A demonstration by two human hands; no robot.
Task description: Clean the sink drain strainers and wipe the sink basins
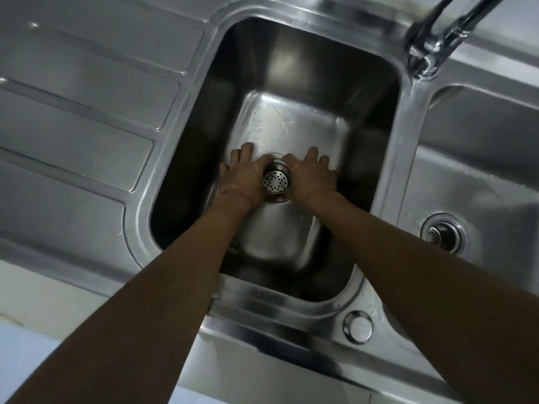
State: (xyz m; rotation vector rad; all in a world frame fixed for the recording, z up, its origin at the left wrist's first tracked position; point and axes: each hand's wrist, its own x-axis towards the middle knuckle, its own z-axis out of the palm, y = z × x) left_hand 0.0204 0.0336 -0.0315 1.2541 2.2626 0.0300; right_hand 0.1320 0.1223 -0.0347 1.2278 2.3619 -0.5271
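A steel drain strainer [275, 181], a perforated cup, is tipped with its holed bottom facing the camera, low in the left sink basin [294, 83]. My left hand [243, 174] and my right hand [312, 176] press against its two sides and hold it between them, over the drain opening, which is mostly hidden. A second strainer [437, 234] sits in the drain of the right basin [478, 135].
The ribbed steel draining board [81, 112] stretches to the left. A chrome tap [437, 39] reaches in from the top right, above the divider between the basins. A round steel cap [358, 326] sits on the sink's front rim.
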